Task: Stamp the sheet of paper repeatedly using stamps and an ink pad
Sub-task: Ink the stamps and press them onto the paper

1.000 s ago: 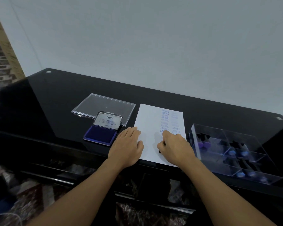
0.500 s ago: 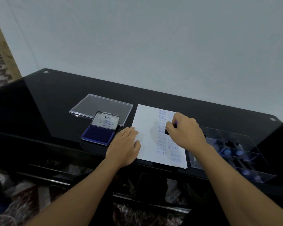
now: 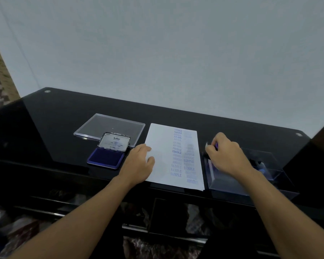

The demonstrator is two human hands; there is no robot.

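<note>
A white sheet of paper (image 3: 161, 157) lies on the black glass table (image 3: 64, 128), with two columns of blue stamped words down its right half. My left hand (image 3: 138, 164) rests flat on the sheet's left edge, fingers apart. My right hand (image 3: 225, 155) is just right of the sheet, over the left end of the clear stamp box (image 3: 230, 182), fingers closed on a stamp (image 3: 216, 146) with a purple handle. The open ink pad (image 3: 106, 158), blue with its lid standing up, sits left of the sheet.
A clear plastic lid (image 3: 110, 128) lies flat behind the ink pad. More stamps show dimly in the clear box's right compartments (image 3: 260, 165). A pale wall rises right behind the table. The table's near edge runs just under my wrists.
My right hand lifted the stamp off the lower part of the sheet and carried it right, off the paper and over the clear box. My left hand stayed on the sheet.
</note>
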